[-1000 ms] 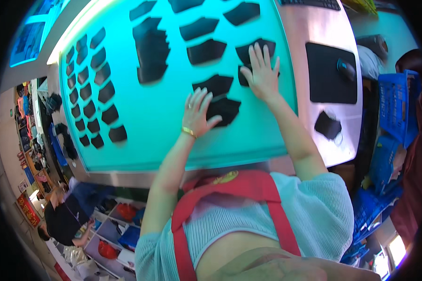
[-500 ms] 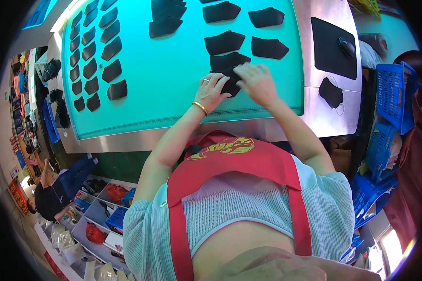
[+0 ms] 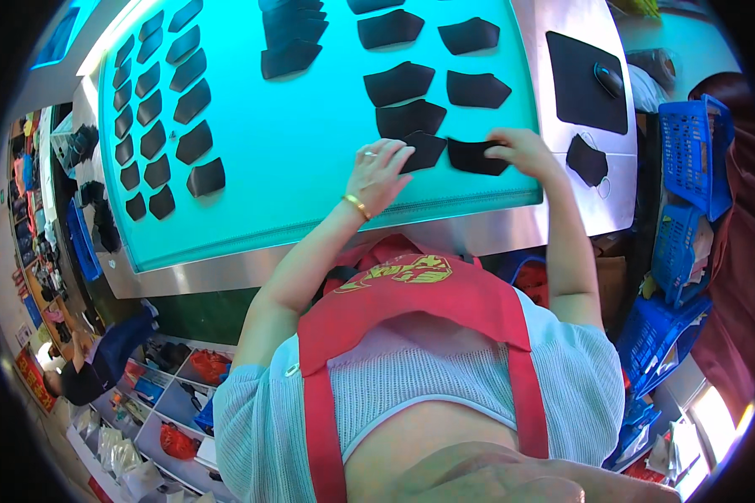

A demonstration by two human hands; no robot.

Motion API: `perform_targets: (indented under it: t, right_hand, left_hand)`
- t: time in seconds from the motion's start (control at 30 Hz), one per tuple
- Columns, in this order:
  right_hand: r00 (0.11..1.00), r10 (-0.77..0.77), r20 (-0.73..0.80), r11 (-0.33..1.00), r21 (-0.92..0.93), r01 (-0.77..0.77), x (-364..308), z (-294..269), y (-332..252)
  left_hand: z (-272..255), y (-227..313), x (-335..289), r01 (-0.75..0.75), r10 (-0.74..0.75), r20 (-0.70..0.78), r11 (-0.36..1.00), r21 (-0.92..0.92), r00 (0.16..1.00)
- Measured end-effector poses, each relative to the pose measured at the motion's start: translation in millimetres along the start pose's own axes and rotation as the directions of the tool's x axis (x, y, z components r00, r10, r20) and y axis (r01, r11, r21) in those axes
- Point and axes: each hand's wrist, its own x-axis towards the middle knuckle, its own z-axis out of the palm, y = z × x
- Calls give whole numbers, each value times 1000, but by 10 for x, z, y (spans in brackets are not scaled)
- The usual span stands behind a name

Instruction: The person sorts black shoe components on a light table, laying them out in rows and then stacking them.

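Note:
On the turquoise work surface [image 3: 252, 159], black flat cut pieces with angled ends lie in columns. My right hand [image 3: 524, 155] grips the right end of one dark cut piece [image 3: 475, 158] near the front right, fingers closed on its edge. Just left of it, another cut piece [image 3: 426, 151] partly overlaps the larger piece [image 3: 411, 117] behind it. My left hand [image 3: 379, 176], with a ring and a gold bracelet, rests with extended fingers, its fingertips at that overlapping piece's left edge. A separate cut piece [image 3: 476, 89] lies farther back on the right.
At the left are columns of smaller dark pieces [image 3: 195, 142]; an overlapping stack [image 3: 292, 59] lies at back centre. A mouse [image 3: 608, 80] on a black pad [image 3: 572, 92] and a black mask-like item with cords [image 3: 587, 161] sit on the metal right side. Blue baskets [image 3: 695, 159] stand beyond.
My right hand has moved right, and a dark piece now lies separate beside the overlapping one. My left hand stays near the same spot. The view has shifted slightly.

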Motion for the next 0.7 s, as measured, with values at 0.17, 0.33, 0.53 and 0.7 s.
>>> perform_targets:
  t: [0.17, 0.33, 0.53, 0.7]
  right_hand:
    - [835, -240, -494, 964, -223, 146, 192, 60, -96]
    - [655, -702, -280, 693, -479, 539, 1515, 690, -1281]
    - [750, -646, -144, 623, -667, 409, 2404, 1269, -2047]
    - [812, -556, 176, 567, -634, 526, 1435, 1392, -1818]
  left_hand:
    - [193, 40, -71, 77, -29, 260, 981, -176, 965]
    - [-195, -1491, 434, 276, -275, -111, 961, -7, 955]
    - [-609, -2356, 447, 323, -324, -59, 876, 359, 944]
    - [-958, -1580, -302, 132, -143, 150, 988, 86, 978]
